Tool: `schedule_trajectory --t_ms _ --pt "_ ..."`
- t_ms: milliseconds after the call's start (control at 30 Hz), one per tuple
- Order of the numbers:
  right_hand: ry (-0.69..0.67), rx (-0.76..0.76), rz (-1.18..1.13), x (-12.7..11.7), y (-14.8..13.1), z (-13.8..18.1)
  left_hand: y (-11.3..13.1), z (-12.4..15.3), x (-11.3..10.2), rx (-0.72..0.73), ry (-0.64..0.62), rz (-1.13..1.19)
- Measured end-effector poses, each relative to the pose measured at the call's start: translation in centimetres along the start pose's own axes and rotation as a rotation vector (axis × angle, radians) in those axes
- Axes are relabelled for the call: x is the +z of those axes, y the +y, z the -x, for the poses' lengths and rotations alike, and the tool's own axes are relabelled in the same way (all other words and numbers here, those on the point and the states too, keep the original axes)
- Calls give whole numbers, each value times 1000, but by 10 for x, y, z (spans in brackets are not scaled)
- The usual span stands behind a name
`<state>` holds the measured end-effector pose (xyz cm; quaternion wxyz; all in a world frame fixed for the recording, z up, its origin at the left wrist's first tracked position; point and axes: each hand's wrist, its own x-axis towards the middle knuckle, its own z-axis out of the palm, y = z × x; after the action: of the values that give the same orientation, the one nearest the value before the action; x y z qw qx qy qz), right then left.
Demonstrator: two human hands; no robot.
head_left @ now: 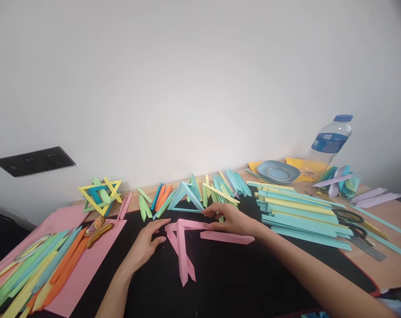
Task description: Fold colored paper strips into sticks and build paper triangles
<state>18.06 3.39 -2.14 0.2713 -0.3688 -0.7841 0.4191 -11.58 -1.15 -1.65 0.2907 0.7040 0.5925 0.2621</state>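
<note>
Folded pink paper strips [183, 254] lie on the black mat in front of me, one running sideways and others pointing down toward me. My left hand [145, 243] is at the left end of the sideways strip, index finger and thumb apart, holding nothing. Over that strip's right end is my right hand [228, 218], its thumb touching the paper and its fingers spread above. A separate pink strip [227, 237] lies just below this hand. Beyond its fingertips stands a light blue paper triangle [187, 198], one corner close to them.
Left, a pink sheet [97, 251] bears colored strips [44, 269]; a paper star [101, 196] stands behind. Right are blue and yellow strips [299, 212], scissors [354, 223], a blue dish [278, 171] and a plastic bottle [329, 141]. A wall closes off the back.
</note>
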Motion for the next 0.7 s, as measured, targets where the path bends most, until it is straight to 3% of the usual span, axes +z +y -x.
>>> schedule_trajectory --t_ms 233,400,567,700 --pt "-62 43 164 9 2 3 -5 -4 6 38 33 -39" --pt "-29 32 267 20 1 -3 -5 -7 8 -26 71 8" --pt "14 34 252 22 3 -5 5 -6 6 -105 62 282" --pt "11 57 71 19 2 -5 13 -3 1 -174 114 554"
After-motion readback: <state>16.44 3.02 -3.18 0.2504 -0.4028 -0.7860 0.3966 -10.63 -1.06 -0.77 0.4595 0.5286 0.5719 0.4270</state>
